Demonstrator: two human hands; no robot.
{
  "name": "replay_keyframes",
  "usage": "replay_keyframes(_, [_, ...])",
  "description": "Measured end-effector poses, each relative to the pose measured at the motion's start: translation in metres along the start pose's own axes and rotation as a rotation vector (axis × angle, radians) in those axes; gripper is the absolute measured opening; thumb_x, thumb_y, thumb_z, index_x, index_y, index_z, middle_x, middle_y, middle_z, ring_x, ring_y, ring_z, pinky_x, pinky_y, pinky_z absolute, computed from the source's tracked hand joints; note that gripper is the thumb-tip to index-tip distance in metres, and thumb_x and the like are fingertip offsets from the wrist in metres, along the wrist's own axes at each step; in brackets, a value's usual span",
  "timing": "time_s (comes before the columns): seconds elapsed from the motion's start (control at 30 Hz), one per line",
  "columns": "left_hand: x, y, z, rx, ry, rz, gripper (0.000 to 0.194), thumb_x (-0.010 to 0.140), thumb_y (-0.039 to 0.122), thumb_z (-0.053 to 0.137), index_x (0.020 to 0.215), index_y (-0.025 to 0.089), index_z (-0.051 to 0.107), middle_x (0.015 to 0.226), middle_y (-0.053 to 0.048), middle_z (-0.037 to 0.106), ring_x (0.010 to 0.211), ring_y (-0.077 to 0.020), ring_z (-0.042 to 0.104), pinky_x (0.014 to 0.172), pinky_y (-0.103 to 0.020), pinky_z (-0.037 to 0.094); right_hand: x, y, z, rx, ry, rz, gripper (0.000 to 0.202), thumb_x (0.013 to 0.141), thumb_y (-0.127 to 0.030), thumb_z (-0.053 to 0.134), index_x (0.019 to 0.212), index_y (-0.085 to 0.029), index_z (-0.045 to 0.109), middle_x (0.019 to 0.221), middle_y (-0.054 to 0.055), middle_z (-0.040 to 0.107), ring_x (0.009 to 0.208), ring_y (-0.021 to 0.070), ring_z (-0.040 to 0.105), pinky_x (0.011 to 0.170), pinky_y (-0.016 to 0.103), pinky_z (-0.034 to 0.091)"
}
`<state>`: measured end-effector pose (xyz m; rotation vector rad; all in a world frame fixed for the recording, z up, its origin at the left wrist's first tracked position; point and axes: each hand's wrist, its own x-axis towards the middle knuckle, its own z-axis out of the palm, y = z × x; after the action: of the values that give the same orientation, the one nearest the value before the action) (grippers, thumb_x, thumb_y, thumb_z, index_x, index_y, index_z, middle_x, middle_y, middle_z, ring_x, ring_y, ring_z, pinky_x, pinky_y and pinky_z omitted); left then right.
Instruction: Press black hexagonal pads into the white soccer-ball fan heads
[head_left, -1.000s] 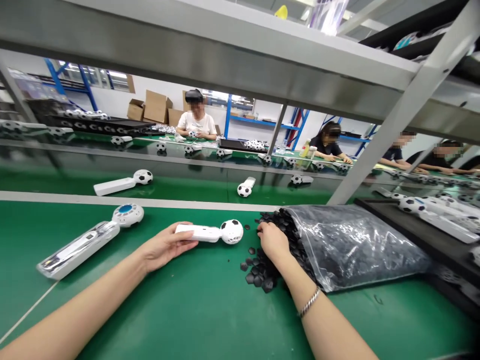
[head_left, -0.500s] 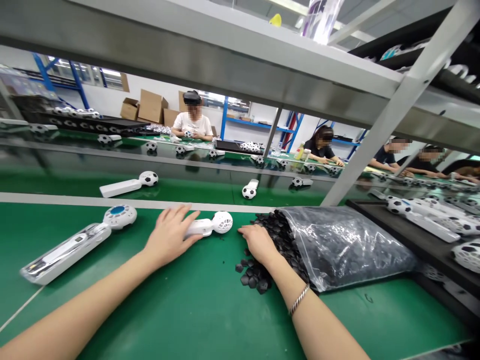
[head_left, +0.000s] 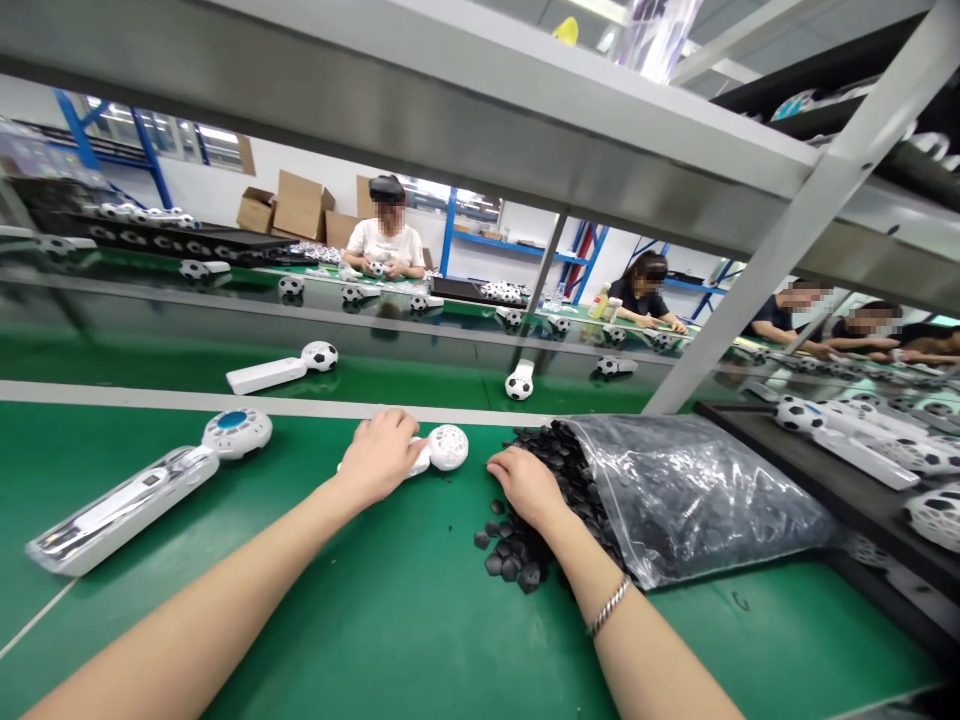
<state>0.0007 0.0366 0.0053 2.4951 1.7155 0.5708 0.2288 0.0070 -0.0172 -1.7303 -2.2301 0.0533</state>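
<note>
My left hand (head_left: 381, 456) is closed over the handle of a white handheld fan (head_left: 448, 447) lying on the green work surface. Its round latticed head sticks out to the right of my fingers; most of the handle is hidden. At the edge of a heap of small black pentagon pieces (head_left: 513, 556), my right hand (head_left: 529, 485) has its fingers drawn together. Whatever they may hold is too small to make out. The heap spills from the mouth of a clear plastic bag (head_left: 705, 500) to the right of that hand.
Another white fan with a blue disc (head_left: 150, 487) lies at left. Beyond the pale strip, a conveyor (head_left: 420, 385) carries soccer-ball fans. A black tray (head_left: 847, 470) of fans stands at right. A slanted metal post (head_left: 757, 270) and shelf beam cross above. Several people sit opposite.
My left hand has slid right along the fan's handle and its fingers have closed in. The right hand has shifted slightly right, fingers more gathered. Fans on the conveyor nearest me have moved right.
</note>
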Motion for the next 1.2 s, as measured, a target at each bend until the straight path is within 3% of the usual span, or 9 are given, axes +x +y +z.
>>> replay_keyframes(0.07, [-0.003,0.007,0.005,-0.007,0.047,0.066,0.044,0.085,0.046,0.028,0.112,0.018,0.049,0.116,-0.012,0.054,0.108,-0.0278,0.046,0.085,-0.038,0.034,0.0,0.0,0.002,0.019,0.0,0.016,0.02,0.084,-0.025,0.046,0.096,-0.02,0.062,0.096,0.006,0.06,0.095,0.0165,0.054,0.08,0.024,0.039])
replay_keyframes(0.17, [-0.003,0.012,0.013,0.062,-0.016,0.096,0.062,0.074,0.055,0.045,0.122,0.017,0.039,0.114,-0.013,0.055,0.102,-0.0301,0.048,0.084,-0.041,0.035,0.002,0.003,0.004,0.048,-0.019,0.033,0.018,0.081,-0.022,0.051,0.096,-0.02,0.062,0.097,0.006,0.058,0.095,0.0165,0.054,0.08,0.023,0.04])
replay_keyframes(0.23, [-0.002,0.013,0.016,0.126,-0.039,0.105,0.068,0.068,0.056,0.053,0.119,0.013,0.042,0.108,-0.015,0.057,0.097,-0.0315,0.05,0.081,-0.041,0.036,0.002,0.004,0.005,0.07,-0.03,0.051,0.018,0.08,-0.021,0.052,0.095,-0.02,0.062,0.096,0.005,0.057,0.09,0.016,0.055,0.077,0.023,0.041])
replay_keyframes(0.4, [-0.005,0.014,0.016,0.161,-0.102,0.112,0.053,0.07,0.054,0.051,0.104,0.012,0.05,0.094,-0.014,0.061,0.084,-0.0299,0.056,0.071,-0.037,0.041,0.003,0.007,0.006,0.12,-0.016,0.095,0.015,0.077,-0.022,0.056,0.092,-0.02,0.061,0.09,0.005,0.056,0.083,0.0154,0.056,0.073,0.024,0.042])
replay_keyframes(0.67, [-0.019,0.026,0.009,0.013,-0.185,0.098,0.076,0.064,0.052,0.057,0.127,0.015,0.036,0.114,-0.013,0.053,0.102,-0.0309,0.05,0.082,-0.038,0.041,0.001,0.01,0.004,0.202,0.019,0.081,0.007,0.073,-0.021,0.06,0.069,-0.019,0.054,0.073,0.001,0.053,0.067,0.0135,0.053,0.064,0.024,0.04])
replay_keyframes(0.77, [-0.017,0.027,0.005,-0.088,-0.227,0.091,0.076,0.068,0.05,0.054,0.133,0.022,0.027,0.118,-0.01,0.048,0.101,-0.0283,0.052,0.079,-0.036,0.043,0.0,0.005,0.002,0.31,0.059,0.057,0.01,0.077,-0.025,0.055,0.07,-0.019,0.052,0.07,0.0,0.054,0.064,0.0123,0.052,0.064,0.024,0.041])
replay_keyframes(0.93, [-0.015,0.023,0.004,-0.153,-0.284,0.126,0.07,0.069,0.051,0.053,0.131,0.026,0.03,0.111,-0.007,0.052,0.095,-0.0259,0.055,0.074,-0.033,0.044,-0.007,-0.015,-0.002,0.684,0.075,-0.022,0.006,0.079,-0.024,0.052,0.081,-0.02,0.056,0.074,0.0,0.057,0.068,0.0122,0.054,0.064,0.023,0.044])
replay_keyframes(1.07, [-0.016,0.024,0.005,-0.155,-0.276,0.144,0.067,0.069,0.049,0.053,0.128,0.026,0.033,0.109,-0.006,0.053,0.093,-0.0249,0.055,0.073,-0.032,0.044,-0.014,-0.026,-0.007,0.712,0.081,-0.1,0.016,0.081,-0.019,0.048,0.093,-0.022,0.059,0.084,0.002,0.057,0.076,0.0126,0.055,0.071,0.025,0.045])
replay_keyframes(1.2, [-0.017,0.024,0.007,-0.158,-0.267,0.108,0.07,0.067,0.049,0.055,0.13,0.028,0.031,0.113,-0.006,0.05,0.094,-0.0255,0.056,0.072,-0.032,0.045,-0.017,-0.029,-0.008,0.812,0.066,-0.063,0.011,0.083,-0.023,0.045,0.088,-0.02,0.055,0.081,0.001,0.059,0.073,0.0125,0.057,0.069,0.025,0.047])
